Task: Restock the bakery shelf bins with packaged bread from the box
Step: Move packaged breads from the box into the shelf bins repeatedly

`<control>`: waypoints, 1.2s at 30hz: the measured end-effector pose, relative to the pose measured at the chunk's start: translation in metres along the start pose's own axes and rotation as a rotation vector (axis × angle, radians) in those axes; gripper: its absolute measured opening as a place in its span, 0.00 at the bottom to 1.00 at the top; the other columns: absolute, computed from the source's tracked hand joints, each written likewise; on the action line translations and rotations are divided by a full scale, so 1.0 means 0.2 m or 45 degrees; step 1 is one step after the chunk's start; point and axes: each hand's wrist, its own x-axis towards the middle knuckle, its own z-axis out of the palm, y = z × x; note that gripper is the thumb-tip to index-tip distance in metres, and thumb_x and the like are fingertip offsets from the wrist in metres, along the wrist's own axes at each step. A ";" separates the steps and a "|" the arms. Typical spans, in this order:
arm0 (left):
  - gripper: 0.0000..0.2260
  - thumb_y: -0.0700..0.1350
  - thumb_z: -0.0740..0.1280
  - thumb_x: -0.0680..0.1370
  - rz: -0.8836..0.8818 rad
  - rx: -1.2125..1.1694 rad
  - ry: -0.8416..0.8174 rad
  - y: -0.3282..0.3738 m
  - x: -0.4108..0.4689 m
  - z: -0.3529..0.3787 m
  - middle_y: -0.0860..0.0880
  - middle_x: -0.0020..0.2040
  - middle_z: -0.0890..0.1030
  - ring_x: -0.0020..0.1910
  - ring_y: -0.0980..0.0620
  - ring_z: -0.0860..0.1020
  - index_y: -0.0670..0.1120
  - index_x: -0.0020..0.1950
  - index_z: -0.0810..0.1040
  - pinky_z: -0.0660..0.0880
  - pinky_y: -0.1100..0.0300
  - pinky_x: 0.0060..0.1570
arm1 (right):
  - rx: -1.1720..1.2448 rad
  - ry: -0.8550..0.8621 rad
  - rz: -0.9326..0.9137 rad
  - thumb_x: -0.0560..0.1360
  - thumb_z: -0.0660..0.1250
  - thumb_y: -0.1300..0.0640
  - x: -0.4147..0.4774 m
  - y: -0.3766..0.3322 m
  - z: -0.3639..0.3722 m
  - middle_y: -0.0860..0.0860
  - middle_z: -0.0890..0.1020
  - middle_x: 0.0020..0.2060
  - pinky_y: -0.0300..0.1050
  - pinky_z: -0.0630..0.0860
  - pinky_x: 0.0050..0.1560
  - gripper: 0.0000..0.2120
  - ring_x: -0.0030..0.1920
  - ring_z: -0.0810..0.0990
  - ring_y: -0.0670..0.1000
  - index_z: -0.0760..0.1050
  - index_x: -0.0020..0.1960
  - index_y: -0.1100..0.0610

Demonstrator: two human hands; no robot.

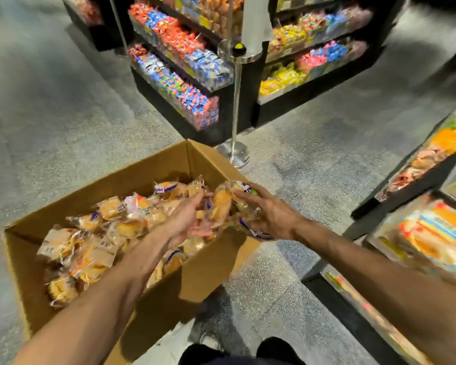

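The person stands over an open box on the floor, at about ten o'clock from their feet, heaped nearly to the brim with wrapped bread. A loose armful of packs is held between both hands above the box's corner at two o'clock. The left hand lies palm-up beneath them with its fingers spread and fairly straight, as a cradle. The right hand curls over them from the far side, fingers hooked round the wrappers. The picture smears there, so I cannot count the packs. To my eye this is the pick-up step: a load gathered out of the box but not yet carried anywhere. The bins to be filled run along at three o'clock, near but clear of the hands, and already hold some bright packets. Next I would expect a swing to the right and a drop into one of those bins. That calls for both hands to keep squeezing inward, since slippery film bags bunched like this could easily slide out underneath. Candy racks and a chrome post stand at twelve o'clock, well apart and out of the way.
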 end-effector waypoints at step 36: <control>0.10 0.42 0.77 0.71 0.371 0.923 -1.156 -0.84 -1.21 3.94 0.40 0.49 0.81 0.44 0.50 0.80 0.44 0.48 0.78 0.78 0.63 0.35 | 0.026 1.036 1.342 0.73 0.73 0.56 -4.19 1.13 0.42 0.53 0.52 0.80 0.52 0.74 0.66 0.41 0.72 0.70 0.59 0.55 0.77 0.37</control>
